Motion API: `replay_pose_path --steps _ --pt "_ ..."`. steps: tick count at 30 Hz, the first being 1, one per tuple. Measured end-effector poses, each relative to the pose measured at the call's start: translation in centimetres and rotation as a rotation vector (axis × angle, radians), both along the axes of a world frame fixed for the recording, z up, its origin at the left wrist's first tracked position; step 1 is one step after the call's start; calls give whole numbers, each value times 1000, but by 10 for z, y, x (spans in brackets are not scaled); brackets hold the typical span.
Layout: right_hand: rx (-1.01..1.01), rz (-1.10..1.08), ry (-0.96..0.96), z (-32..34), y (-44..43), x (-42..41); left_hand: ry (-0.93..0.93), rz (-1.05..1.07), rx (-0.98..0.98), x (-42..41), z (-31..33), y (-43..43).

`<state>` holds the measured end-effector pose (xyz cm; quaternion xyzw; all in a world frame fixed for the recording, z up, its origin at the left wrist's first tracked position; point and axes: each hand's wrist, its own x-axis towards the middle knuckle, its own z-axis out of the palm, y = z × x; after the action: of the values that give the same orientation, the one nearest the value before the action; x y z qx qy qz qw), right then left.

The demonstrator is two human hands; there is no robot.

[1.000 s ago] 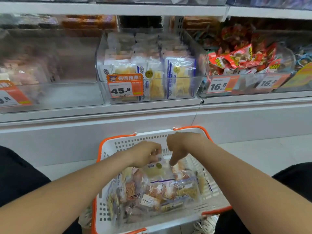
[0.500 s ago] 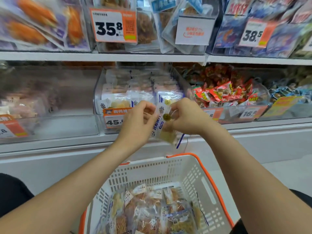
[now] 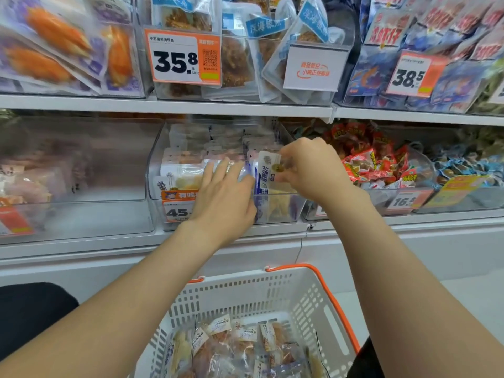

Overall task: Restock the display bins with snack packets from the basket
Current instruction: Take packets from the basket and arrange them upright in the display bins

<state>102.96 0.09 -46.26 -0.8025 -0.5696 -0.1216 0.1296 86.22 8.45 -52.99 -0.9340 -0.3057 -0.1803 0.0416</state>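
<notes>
A clear display bin (image 3: pixel 156 170) on the lower shelf carries a 45.8 price tag and holds rows of white-and-blue snack packets. My right hand (image 3: pixel 311 170) pinches one such snack packet (image 3: pixel 268 173) upright at the bin's front right. My left hand (image 3: pixel 223 197) lies flat with straight fingers against the packets standing in the bin, just left of the held one. Below, a white basket (image 3: pixel 305 296) with an orange rim holds several more clear snack packets (image 3: pixel 234 347).
Left of the bin stands a nearly bare clear bin (image 3: pixel 81 214). To the right, a bin of red-wrapped snacks (image 3: pixel 373 162) has a 16.8 tag. The upper shelf (image 3: pixel 191 106) overhangs with bins tagged 35.8 and 38.5. A dark-clothed knee (image 3: pixel 30 315) is at lower left.
Both hands rose from the basket to the shelf with one packet. Now my right hand alone holds it in the bin, and my left hand has let go and presses the stocked packets.
</notes>
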Motion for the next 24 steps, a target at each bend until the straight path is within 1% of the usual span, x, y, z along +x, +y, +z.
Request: replay_pose_path --steps 3,6,10,14,18,24 --pt "-59 -7 3 -2 9 13 15 39 -23 2 7 5" --pt "-117 -25 -21 -5 19 24 35 65 4 4 14 12" --pt "-243 85 -89 -23 35 21 -29 42 33 8 16 26" --pt "-206 130 -97 -25 49 23 31 40 -26 13 24 35" --pt "-224 150 66 -32 52 28 70 41 -13 24 26 38" --pt "-277 60 -69 -31 60 33 139 81 -139 28 40 49"
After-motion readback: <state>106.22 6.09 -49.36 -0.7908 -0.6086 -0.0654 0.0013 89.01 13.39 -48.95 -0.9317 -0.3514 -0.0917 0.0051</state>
